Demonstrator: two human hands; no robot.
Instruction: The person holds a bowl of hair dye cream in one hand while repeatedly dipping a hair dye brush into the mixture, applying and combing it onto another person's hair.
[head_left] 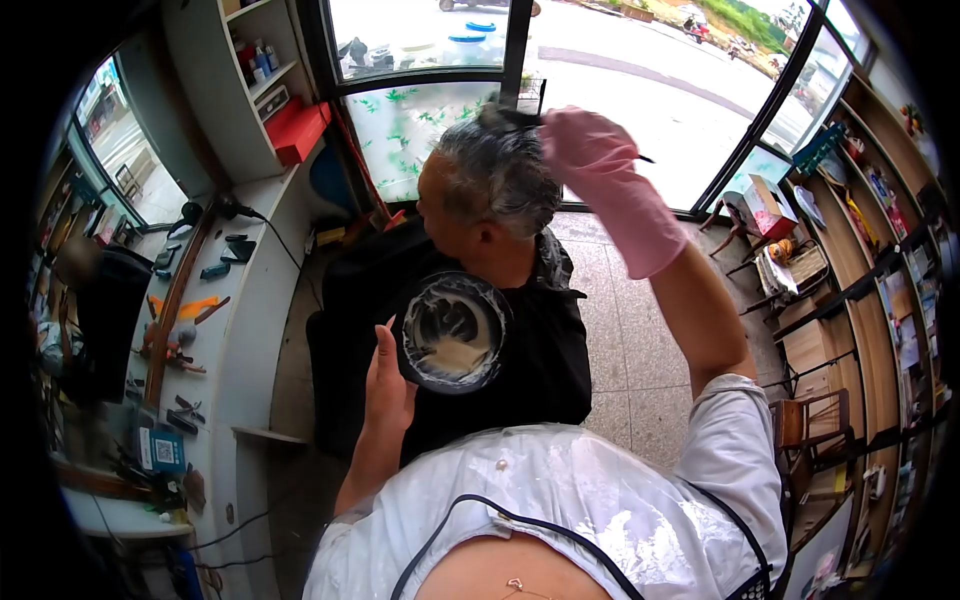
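Bowl [452, 386] in left hand [388, 385]: smooth, plastic-looking; paste [455, 355] inside wet, creamy. Glove [625, 205] on right hand [585, 148]: matt, rubbery, lightly creased. Cape [548, 355] beyond bowl: smooth cloth, faint sheen. Shelves [862, 372] right of glove: grained wood.

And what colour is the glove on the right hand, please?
The glove is pink, in the head view.

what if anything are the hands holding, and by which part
The left hand holds the bowl at its left side; the gloved right hand grips the brush by its handle.
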